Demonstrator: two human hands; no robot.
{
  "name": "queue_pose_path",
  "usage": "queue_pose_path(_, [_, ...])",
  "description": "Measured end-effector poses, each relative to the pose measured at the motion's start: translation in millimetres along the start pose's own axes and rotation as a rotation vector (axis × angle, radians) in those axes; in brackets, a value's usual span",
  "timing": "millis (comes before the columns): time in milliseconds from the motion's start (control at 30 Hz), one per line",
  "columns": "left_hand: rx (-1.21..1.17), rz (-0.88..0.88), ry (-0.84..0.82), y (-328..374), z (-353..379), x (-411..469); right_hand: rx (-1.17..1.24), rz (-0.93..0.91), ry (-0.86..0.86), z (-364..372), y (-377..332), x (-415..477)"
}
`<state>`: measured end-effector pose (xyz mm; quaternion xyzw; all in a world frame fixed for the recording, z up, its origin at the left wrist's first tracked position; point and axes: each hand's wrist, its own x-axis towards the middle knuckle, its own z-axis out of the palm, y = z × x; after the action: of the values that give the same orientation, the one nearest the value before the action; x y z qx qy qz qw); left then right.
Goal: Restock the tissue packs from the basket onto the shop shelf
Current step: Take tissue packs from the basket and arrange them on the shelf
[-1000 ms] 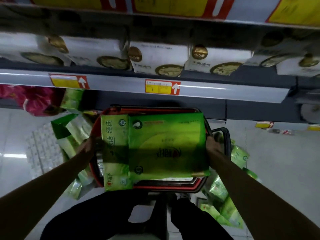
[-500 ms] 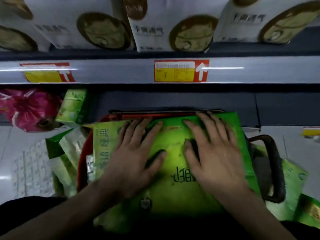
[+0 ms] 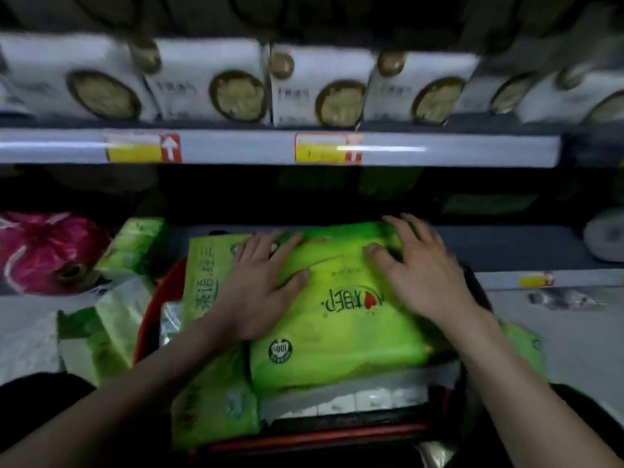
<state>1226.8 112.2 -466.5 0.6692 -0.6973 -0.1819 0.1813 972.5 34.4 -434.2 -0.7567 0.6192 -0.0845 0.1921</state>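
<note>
Left hand (image 3: 258, 292) and right hand (image 3: 422, 278) lie flat on tissue pack (image 3: 337, 336) atop basket (image 3: 320, 435), grip seemingly clasping nothing.

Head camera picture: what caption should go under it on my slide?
Left hand and right hand rest flat on the green tissue pack atop the red basket.

Round seal "100" on green tissue pack (image 3: 341, 329); "茶语" on left pack (image 3: 204, 285); white up-arrow on price tag (image 3: 143, 148).
</note>
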Motion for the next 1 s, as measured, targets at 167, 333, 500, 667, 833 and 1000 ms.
queue_pose_path(167, [-0.109, -0.147, 0.208, -21, -19, 0, 0.67, 0.352, -0.236, -15, 33, -19])
queue_pose_path(333, [-0.069, -0.539, 0.193, -71, -48, -18, 0.812, 0.293, -0.302, -5, 31, -33])
queue_pose_path(500, [-0.37, -0.703, -0.032, -135, -26, -41, 0.922, 0.343, -0.371, -5, 44, -42])
queue_pose_path(667, [-0.441, -0.694, 0.02, -124, -23, -53, 0.936, 0.336, -0.445, 2, 49, -48])
queue_pose_path(833, [-0.428, -0.669, -0.018, -129, -30, -51, 0.878, 0.272, -0.474, 4, 50, -61])
queue_pose_path(1000, [-0.453, -0.674, -0.025, -145, -24, -73, 0.821, 0.237, -0.487, -3, 34, -70])
